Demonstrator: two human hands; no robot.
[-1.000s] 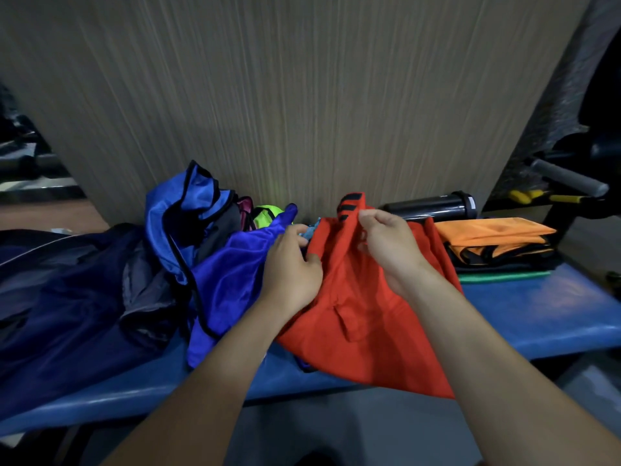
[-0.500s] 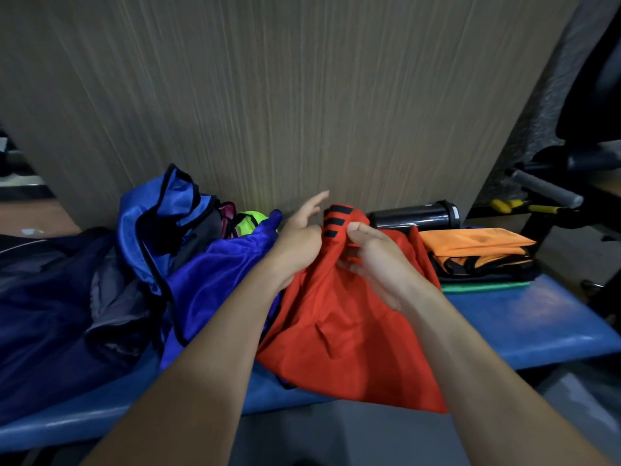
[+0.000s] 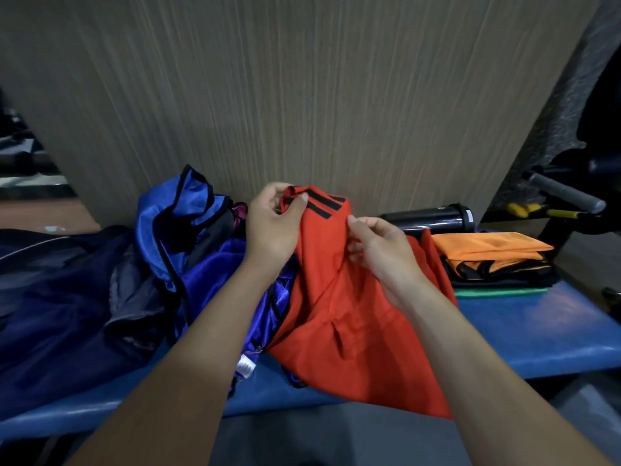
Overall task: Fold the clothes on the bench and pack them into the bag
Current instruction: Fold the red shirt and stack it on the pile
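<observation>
A red garment (image 3: 353,317) with black stripes at its top hangs over the front of the blue bench (image 3: 537,334). My left hand (image 3: 272,223) pinches its upper left edge just beside the stripes. My right hand (image 3: 379,250) grips the cloth a little lower on the right. To the left lies a heap of blue clothes (image 3: 201,264), partly under my left forearm. A dark navy bag (image 3: 50,297) sits at the bench's left end. Folded orange clothes (image 3: 487,250) rest on a stack at the right.
A black cylindrical bottle (image 3: 430,216) lies against the wooden wall panel (image 3: 302,95) behind the red garment. A green folded layer (image 3: 500,292) lies under the orange stack. A grey-handled bar (image 3: 564,193) and yellow tools stand at the far right.
Both hands have lifted the red garment's top edge higher. My left hand has closed on the edge by the stripes, and my right hand has shifted to the right side.
</observation>
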